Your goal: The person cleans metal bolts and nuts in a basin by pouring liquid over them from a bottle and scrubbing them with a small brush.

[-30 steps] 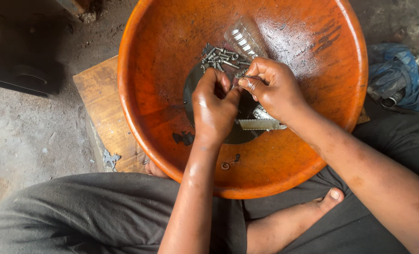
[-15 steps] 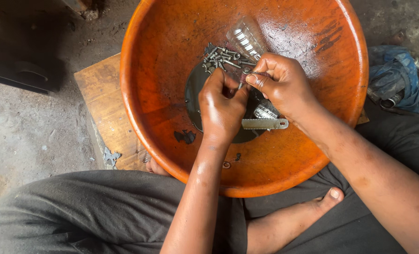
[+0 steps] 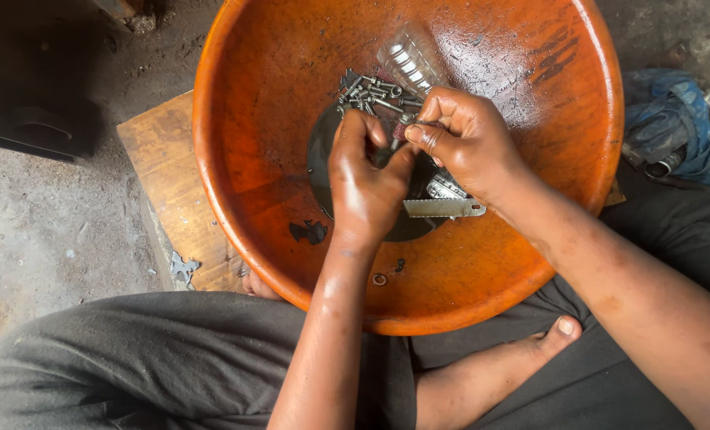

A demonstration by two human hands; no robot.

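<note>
Since half a second ago my two hands stay almost in the same place over the middle of the bowl; my right hand (image 3: 470, 143) has closed a little more toward the left one, and its fingertips now meet the left thumb.

My left hand (image 3: 364, 181) is curled shut around a small part, but the part itself is hidden inside my fingers, so I cannot tell what it is. My right hand pinches a small dark reddish piece (image 3: 406, 127) between thumb and first finger, pressed against the left hand.

Just under my hands, at about 5 o'clock from them, a short saw blade (image 3: 444, 209) with teeth along one edge lies flat on the dark wet patch at the bottom. At 12 o'clock from my hands a heap of small metal bolts (image 3: 371, 94) lies in the bowl, and beside it, toward 1 o'clock, a clear plastic bottle (image 3: 410, 57) lies on its side, partly under my right fingers.

All of this is inside the big orange bowl (image 3: 251, 159). The bowl rests on a wooden board (image 3: 172, 183) that shows at 9 o'clock. At 3 o'clock, outside the rim, a blue cloth (image 3: 665, 119) lies on the ground. My bare foot (image 3: 530, 350) shows at 5 o'clock, below the rim.
</note>
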